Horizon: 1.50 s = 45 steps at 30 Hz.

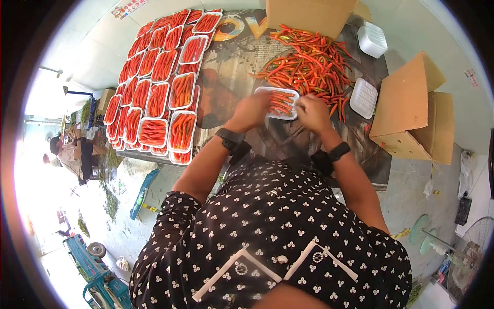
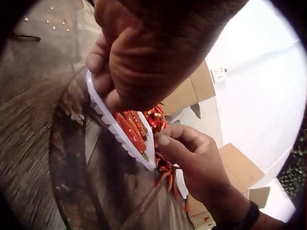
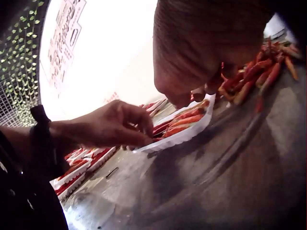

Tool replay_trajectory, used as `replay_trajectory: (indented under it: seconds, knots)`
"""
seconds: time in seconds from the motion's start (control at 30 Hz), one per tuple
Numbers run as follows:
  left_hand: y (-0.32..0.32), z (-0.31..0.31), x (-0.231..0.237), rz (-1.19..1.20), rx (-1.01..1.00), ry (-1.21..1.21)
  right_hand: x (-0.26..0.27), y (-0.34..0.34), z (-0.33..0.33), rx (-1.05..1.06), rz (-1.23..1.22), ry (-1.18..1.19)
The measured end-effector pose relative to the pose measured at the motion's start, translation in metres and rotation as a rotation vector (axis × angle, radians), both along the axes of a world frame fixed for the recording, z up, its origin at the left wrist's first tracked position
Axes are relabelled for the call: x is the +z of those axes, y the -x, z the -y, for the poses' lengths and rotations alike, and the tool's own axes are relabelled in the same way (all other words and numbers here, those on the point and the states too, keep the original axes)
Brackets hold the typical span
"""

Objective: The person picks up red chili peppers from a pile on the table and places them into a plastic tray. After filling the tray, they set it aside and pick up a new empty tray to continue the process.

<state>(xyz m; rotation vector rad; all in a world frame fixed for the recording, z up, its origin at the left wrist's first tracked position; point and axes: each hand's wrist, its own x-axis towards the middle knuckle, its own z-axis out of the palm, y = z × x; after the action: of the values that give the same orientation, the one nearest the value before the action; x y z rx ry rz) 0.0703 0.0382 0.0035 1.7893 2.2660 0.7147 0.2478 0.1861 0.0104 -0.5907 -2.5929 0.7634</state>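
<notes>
A white foam tray (image 1: 282,117) partly filled with red chili peppers (image 1: 281,103) lies near the front of the table, between both hands. My left hand (image 1: 251,112) grips its left end; in the left wrist view the fingers (image 2: 95,62) are at the rim, and in the right wrist view the thumb lies along the peppers. Over the other end, my right hand (image 1: 315,113) has bent fingers, with thumb and forefinger close together at the rim (image 2: 152,164). I cannot tell whether they pinch a pepper.
Behind the tray spreads a heap of loose chili peppers (image 1: 309,64). Filled trays (image 1: 154,98) are stacked in rows at the left. An empty tray (image 1: 364,98) lies right of the heap, with stacked trays (image 1: 371,39) behind. Cardboard boxes (image 1: 404,108) stand at the right and back.
</notes>
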Motion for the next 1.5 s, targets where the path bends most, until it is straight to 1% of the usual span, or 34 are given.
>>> replay_trajectory:
  seconds: [0.03,0.07,0.13,0.17,0.2,0.23,0.27,0.37,0.4,0.47,0.6,0.67,0.7,0.73,0.77,0.87,0.93,0.97,1.0,1.03,1.07,1.13,1.23,1.3,1.33,1.5]
  knots:
    - [0.001,0.001,0.002,-0.031,-0.064,-0.057,-0.004,-0.01,-0.01,-0.075,0.014,-0.03]
    - [0.001,0.002,0.003,-0.06,-0.128,-0.113,-0.008,-0.022,-0.018,-0.078,0.017,-0.031]
    - [-0.005,0.006,0.016,-0.016,-0.096,-0.118,-0.006,-0.043,-0.026,-0.174,-0.108,-0.007]
    - [-0.008,0.007,0.02,0.026,-0.061,-0.121,-0.007,-0.052,-0.029,-0.176,-0.108,-0.009]
    - [-0.009,0.007,0.02,0.025,-0.064,-0.123,-0.008,-0.059,-0.031,-0.155,-0.044,-0.077]
    - [-0.009,0.007,0.02,0.056,-0.007,-0.084,-0.009,-0.063,-0.031,-0.132,0.02,-0.144]
    - [-0.009,0.007,0.021,0.086,0.05,-0.044,-0.011,-0.065,-0.031,-0.133,0.02,-0.144]
    - [-0.01,0.009,0.022,0.107,0.043,-0.086,-0.008,-0.065,-0.026,-0.092,0.032,-0.168]
    - [-0.01,0.01,0.024,0.104,0.046,-0.084,-0.004,-0.063,-0.025,-0.074,0.023,-0.212]
    - [-0.01,0.011,0.027,0.121,0.067,-0.018,-0.002,-0.061,-0.025,-0.055,0.012,-0.256]
    - [-0.009,0.011,0.027,0.147,0.063,-0.015,-0.004,-0.058,-0.028,-0.024,0.027,-0.281]
    - [-0.004,0.009,0.016,0.06,-0.004,-0.028,-0.007,-0.057,-0.03,-0.011,0.044,-0.296]
    - [-0.003,0.006,0.013,0.061,-0.001,-0.03,-0.01,-0.057,-0.031,-0.013,0.032,-0.319]
    - [-0.001,0.002,0.011,0.046,-0.01,0.039,-0.013,-0.057,-0.033,-0.016,0.019,-0.342]
    - [0.0,0.0,0.008,0.031,-0.019,0.107,-0.015,-0.057,-0.034,-0.013,0.019,-0.343]
    - [-0.001,-0.003,0.004,0.055,-0.041,0.068,-0.002,-0.058,-0.029,-0.036,0.0,-0.32]
    - [0.001,-0.005,-0.006,0.036,-0.063,0.035,0.02,-0.048,-0.017,-0.043,-0.052,-0.203]
    - [0.002,-0.006,-0.011,0.015,-0.085,0.001,0.019,-0.042,-0.011,-0.048,-0.049,-0.201]
    - [0.002,-0.007,-0.012,0.015,-0.09,0.002,0.018,-0.034,-0.006,-0.001,-0.05,-0.191]
    - [0.002,-0.007,-0.012,0.02,-0.075,0.002,0.019,-0.025,-0.001,0.047,-0.052,-0.182]
    - [0.003,-0.007,-0.012,0.024,-0.058,0.001,0.02,-0.017,0.005,0.046,-0.053,-0.183]
    - [0.002,-0.006,-0.01,0.034,-0.054,-0.002,0.023,-0.001,0.019,0.072,0.043,-0.113]
    - [0.0,-0.004,-0.003,0.054,-0.021,0.015,0.014,0.017,0.03,0.049,0.085,-0.162]
    - [-0.002,-0.003,0.0,0.068,0.003,0.032,0.015,0.021,0.034,0.058,0.075,-0.127]
    - [-0.002,-0.003,0.0,0.07,0.0,0.018,0.018,0.023,0.035,0.062,0.063,-0.095]
    - [-0.003,-0.003,0.001,0.085,0.002,-0.06,0.019,0.025,0.035,0.041,0.064,-0.111]
